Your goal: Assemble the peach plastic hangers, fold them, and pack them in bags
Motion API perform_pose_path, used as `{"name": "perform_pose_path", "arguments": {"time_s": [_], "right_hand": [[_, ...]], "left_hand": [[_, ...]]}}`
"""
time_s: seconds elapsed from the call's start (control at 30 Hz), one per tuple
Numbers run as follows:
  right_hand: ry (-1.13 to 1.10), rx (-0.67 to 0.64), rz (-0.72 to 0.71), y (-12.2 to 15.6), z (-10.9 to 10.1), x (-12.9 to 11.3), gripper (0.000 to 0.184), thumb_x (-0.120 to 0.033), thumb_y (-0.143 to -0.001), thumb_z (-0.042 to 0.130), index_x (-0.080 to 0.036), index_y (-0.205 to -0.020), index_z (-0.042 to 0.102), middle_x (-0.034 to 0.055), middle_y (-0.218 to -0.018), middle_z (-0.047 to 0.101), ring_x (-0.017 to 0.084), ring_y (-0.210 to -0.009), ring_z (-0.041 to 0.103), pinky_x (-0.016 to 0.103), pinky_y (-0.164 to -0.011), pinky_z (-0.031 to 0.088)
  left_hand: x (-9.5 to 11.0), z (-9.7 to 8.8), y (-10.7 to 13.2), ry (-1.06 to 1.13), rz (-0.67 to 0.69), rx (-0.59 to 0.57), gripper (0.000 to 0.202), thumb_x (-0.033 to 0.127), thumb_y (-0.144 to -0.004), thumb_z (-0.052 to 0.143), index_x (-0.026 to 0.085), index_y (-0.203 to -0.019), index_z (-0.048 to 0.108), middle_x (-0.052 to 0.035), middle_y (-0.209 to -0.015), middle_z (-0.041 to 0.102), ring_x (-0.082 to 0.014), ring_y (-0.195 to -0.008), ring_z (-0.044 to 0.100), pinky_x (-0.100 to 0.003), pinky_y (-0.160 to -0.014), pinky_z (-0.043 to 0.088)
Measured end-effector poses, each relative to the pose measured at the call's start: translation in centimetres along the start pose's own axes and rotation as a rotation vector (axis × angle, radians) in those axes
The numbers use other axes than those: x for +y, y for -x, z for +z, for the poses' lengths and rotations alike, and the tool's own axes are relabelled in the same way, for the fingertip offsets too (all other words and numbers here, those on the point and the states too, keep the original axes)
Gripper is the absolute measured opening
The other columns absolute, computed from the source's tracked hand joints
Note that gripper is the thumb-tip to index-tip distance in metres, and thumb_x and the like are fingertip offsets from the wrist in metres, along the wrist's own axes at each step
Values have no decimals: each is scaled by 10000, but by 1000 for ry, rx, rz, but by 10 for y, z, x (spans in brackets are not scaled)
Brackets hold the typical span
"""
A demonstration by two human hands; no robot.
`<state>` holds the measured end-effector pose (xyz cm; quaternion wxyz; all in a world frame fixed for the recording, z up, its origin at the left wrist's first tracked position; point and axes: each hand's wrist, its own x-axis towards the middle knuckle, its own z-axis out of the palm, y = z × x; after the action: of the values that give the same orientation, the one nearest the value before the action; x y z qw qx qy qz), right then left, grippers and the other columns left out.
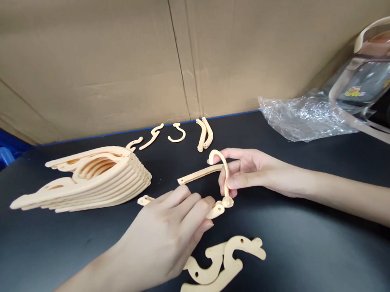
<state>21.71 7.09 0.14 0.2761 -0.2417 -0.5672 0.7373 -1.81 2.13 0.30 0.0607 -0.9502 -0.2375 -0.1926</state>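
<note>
Head view: my right hand [251, 174] pinches a cream plastic hook [216, 153], my left hand [167, 242] clasps its flat hanger arm [218, 210] (stack [93, 181] finished mid-left, loose hooks [177, 135] unused).

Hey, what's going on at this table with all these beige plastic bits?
A person is working with bare hands on a black table. The right hand pinches a curved hook, whose lower end meets a flat beige piece gripped by the left hand. A stack of hanger-shaped pieces sits to the left, loose hooks lie at the back, and two curvy flat pieces lie near the front.
</note>
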Motion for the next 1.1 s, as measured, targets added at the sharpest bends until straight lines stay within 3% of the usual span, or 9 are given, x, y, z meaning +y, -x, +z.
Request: {"name": "perform_pose_path", "arguments": {"time_s": [0.27, 0.67, 0.87, 1.1], "right_hand": [[46, 31, 13, 0, 3, 0, 446, -113, -841, 680, -154, -1266, 555, -17, -782, 689, 89, -698, 612, 248, -696, 494], [111, 116, -36, -1, 5, 3, 392, -131, -849, 670, -147, -1225, 560, -14, -789, 674, 98, -705, 639, 251, -696, 534], [355, 113, -58, 2, 13, 4, 308, -142, -835, 688, -156, -1131, 607, -20, -787, 671, 105, -736, 636, 265, -738, 522], [121, 188, -97, 0, 8, 7, 485, -115, -864, 633, -212, -1296, 436, -36, -810, 607, 117, -728, 619, 270, -661, 528]], "left_hand": [[-1, 4, 0, -82, 25, -1, 203, 120, -993, 395, 120, -1127, 548, -5, -739, 573, -167, -678, 474, -311, -598, 329], [0, 7, 3, -101, 34, 13, 179, 154, -1017, 379, 101, -1076, 540, 11, -718, 556, -149, -610, 485, -304, -551, 320], [3, 7, 1, -108, 31, 51, 172, 170, -1020, 386, 97, -1049, 538, 23, -689, 544, -136, -567, 493, -291, -509, 347], [2, 6, 4, -72, -49, 82, 207, 204, -1021, 367, 124, -1024, 558, 25, -672, 545, -127, -525, 511, -273, -466, 367]]}}
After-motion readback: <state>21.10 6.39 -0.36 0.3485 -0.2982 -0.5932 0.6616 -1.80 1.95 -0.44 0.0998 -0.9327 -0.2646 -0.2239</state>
